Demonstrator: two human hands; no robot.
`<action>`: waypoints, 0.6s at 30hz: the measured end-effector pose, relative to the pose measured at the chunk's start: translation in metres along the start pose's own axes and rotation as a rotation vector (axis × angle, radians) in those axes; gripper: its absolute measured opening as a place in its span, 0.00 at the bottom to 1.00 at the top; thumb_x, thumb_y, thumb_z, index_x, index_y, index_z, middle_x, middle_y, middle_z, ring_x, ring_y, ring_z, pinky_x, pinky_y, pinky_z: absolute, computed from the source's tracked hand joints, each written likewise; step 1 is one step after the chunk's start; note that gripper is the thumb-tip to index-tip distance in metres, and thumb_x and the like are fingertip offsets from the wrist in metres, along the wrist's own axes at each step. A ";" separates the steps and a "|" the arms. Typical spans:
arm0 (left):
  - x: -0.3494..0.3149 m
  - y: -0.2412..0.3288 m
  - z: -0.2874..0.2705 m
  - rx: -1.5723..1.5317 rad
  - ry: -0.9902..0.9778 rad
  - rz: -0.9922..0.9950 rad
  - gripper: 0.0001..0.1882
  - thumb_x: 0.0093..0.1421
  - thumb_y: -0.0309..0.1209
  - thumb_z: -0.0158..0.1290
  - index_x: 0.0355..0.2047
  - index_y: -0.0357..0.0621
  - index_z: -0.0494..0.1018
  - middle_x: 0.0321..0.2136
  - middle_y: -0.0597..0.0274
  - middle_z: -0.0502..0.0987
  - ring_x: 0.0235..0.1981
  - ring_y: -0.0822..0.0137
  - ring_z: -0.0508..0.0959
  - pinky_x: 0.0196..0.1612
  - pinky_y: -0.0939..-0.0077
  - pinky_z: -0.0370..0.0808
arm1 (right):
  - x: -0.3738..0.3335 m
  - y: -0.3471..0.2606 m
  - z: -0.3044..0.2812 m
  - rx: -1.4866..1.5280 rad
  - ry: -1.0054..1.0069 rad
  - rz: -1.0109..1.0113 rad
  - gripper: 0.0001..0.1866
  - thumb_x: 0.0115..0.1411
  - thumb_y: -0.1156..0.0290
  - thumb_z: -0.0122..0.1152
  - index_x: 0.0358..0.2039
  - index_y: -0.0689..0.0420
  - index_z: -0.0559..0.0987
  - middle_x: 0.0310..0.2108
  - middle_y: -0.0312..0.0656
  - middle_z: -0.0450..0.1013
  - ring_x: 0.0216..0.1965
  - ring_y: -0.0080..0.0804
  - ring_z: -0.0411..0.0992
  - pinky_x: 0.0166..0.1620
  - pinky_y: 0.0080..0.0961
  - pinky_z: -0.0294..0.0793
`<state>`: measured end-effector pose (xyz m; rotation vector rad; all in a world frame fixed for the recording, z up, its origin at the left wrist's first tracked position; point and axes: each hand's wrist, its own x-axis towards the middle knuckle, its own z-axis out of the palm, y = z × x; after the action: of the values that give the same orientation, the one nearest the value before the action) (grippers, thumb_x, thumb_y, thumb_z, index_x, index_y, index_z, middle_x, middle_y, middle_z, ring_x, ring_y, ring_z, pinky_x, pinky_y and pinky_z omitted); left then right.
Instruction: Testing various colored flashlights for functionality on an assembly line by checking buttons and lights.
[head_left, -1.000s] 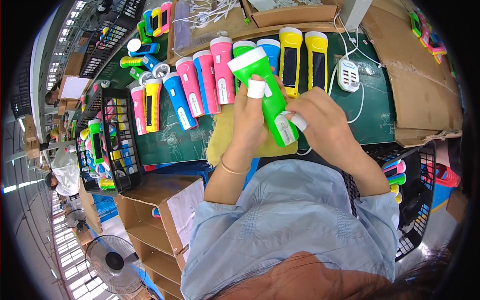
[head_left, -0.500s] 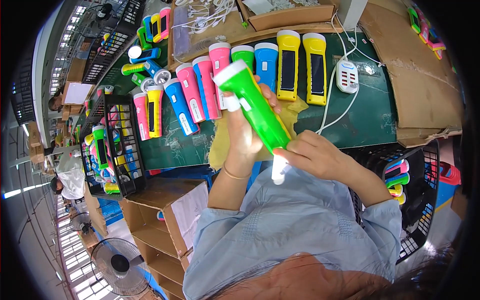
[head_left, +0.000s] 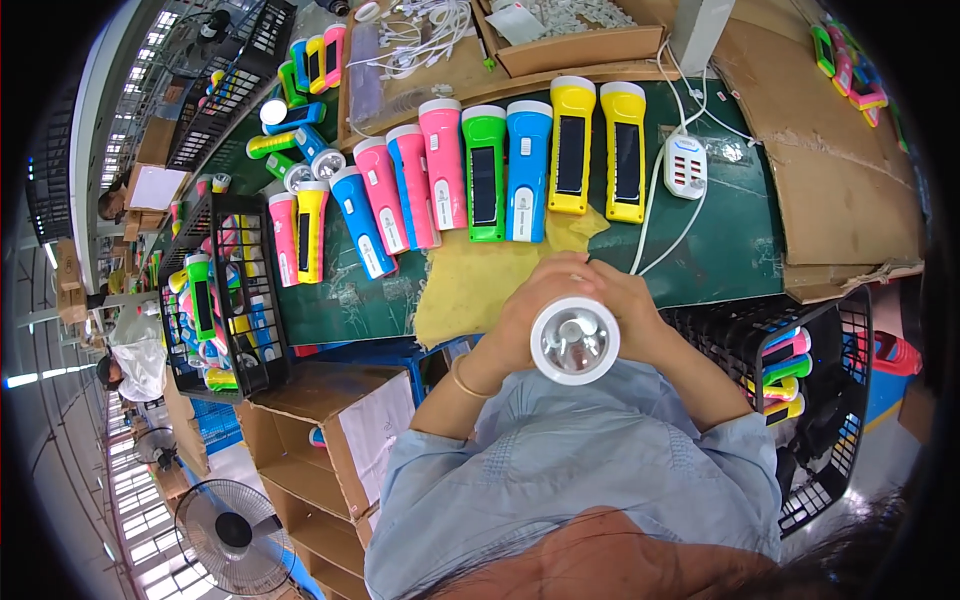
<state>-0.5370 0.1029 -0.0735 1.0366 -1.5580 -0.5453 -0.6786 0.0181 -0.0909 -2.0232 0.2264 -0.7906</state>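
Flashlight (head_left: 575, 342), lit end facing my view, between and just in front of two meeting hands, left hand (head_left: 528, 305) clasped around it, right hand (head_left: 634, 308) alongside, grip hidden, I cannot tell.

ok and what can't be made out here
Head view: body of the held flashlight, hidden behind its lens end, left hand and right hand.
Head view: far side of the cardboard box, cut off by the upper edge.
Head view: small white pieces inside, too small to identify.
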 end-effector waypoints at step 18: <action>0.002 0.021 0.004 -0.015 0.160 -0.476 0.36 0.48 0.22 0.56 0.54 0.38 0.49 0.42 0.54 0.66 0.41 0.64 0.71 0.44 0.71 0.69 | -0.008 -0.021 -0.040 0.186 -0.022 0.263 0.12 0.60 0.70 0.49 0.23 0.63 0.70 0.19 0.41 0.65 0.20 0.33 0.66 0.25 0.24 0.63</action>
<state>-0.5473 0.1108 -0.0563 1.4141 -1.1644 -0.7742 -0.7125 0.0054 -0.0621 -1.7810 0.3839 -0.6007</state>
